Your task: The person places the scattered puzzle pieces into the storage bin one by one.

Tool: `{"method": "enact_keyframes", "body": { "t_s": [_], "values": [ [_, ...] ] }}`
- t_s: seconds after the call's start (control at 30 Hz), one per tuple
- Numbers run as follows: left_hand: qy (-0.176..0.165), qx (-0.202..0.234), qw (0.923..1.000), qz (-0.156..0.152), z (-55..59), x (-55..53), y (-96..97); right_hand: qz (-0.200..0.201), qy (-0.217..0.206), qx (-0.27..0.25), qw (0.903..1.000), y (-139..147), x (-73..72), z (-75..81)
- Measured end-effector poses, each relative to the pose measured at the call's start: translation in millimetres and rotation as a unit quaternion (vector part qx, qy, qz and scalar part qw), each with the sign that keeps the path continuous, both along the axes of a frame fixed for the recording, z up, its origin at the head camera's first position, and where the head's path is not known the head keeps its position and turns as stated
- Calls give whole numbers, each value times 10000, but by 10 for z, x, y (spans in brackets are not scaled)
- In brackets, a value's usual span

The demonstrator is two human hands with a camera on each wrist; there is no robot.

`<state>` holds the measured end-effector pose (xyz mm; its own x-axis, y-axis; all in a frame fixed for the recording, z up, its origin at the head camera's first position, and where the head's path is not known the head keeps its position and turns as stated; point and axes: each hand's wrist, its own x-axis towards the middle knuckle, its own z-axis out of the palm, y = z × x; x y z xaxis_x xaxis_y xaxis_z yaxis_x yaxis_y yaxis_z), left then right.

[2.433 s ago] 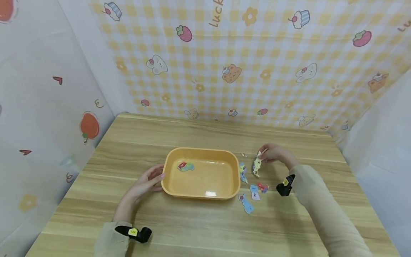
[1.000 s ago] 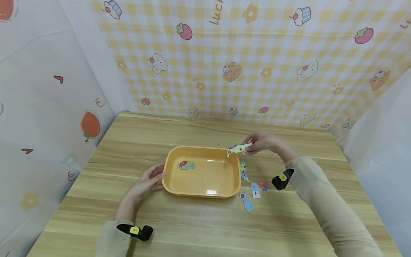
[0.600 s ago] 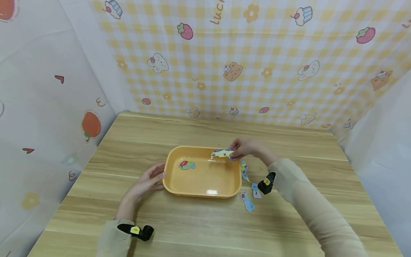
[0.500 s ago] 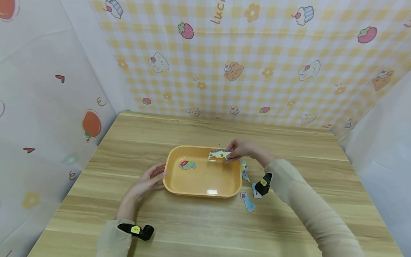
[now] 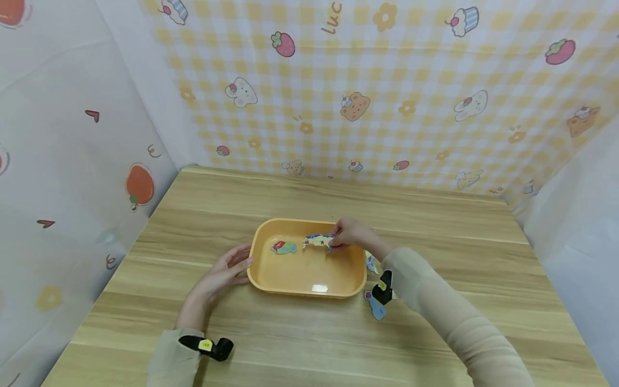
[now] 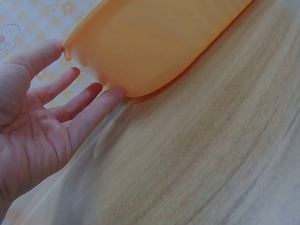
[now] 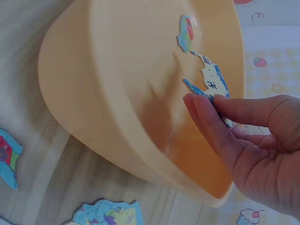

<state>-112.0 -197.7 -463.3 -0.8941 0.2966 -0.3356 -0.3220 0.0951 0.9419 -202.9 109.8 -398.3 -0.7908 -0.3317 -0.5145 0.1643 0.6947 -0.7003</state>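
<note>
My right hand (image 5: pixel 352 234) pinches a cream-and-blue, irregular puzzle piece (image 7: pixel 213 80) with dark markings between thumb and fingers. It holds the piece tilted above the floor of a yellow plastic tray (image 5: pixel 309 279), inside the rim. In the tray lies a green, blue and red puzzle piece (image 5: pixel 284 246), left of the held one. My left hand (image 6: pixel 51 108) is at the tray's left end, its thumb at the rim and its fairly straight fingers against the outer wall.
Right of the tray on the wooden table (image 5: pixel 290 344) lie a light-blue puzzle piece (image 5: pixel 375 306) and a blue, yellow and purple one (image 7: pixel 108 213). The right wrist's camera partly covers other pieces. A yellow checked cloth (image 5: pixel 309 107) hangs behind the table.
My right hand has carried the cream-and-blue piece from the table leftward over the rim and lower into the tray. The left hand has kept its place at the tray's end.
</note>
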Motion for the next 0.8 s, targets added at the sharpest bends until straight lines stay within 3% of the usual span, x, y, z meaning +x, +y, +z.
{"method": "enact_keyframes", "body": {
  "t_s": [0.27, 0.53, 0.63, 0.77, 0.8],
  "values": [
    [-49, -34, 10000, 30, -1, 11, 6, -136, 38, 224, 9997, -90, 27, -142],
    [-39, 36, 10000, 40, -26, 7, 17, -25, 496, 681, 9964, -114, 75, -226],
    [-28, 41, 10000, 52, -24, 4, 15, 95, 598, 750, 9953, -76, 2, -387],
    [-9, 14, 10000, 43, -19, 1, 7, 494, 1159, 764, 9891, 107, -316, -1026],
    [-5, 11, 10000, 42, -17, 0, 6, 547, 1210, 825, 9877, 130, -343, -1075]
  ]
}}
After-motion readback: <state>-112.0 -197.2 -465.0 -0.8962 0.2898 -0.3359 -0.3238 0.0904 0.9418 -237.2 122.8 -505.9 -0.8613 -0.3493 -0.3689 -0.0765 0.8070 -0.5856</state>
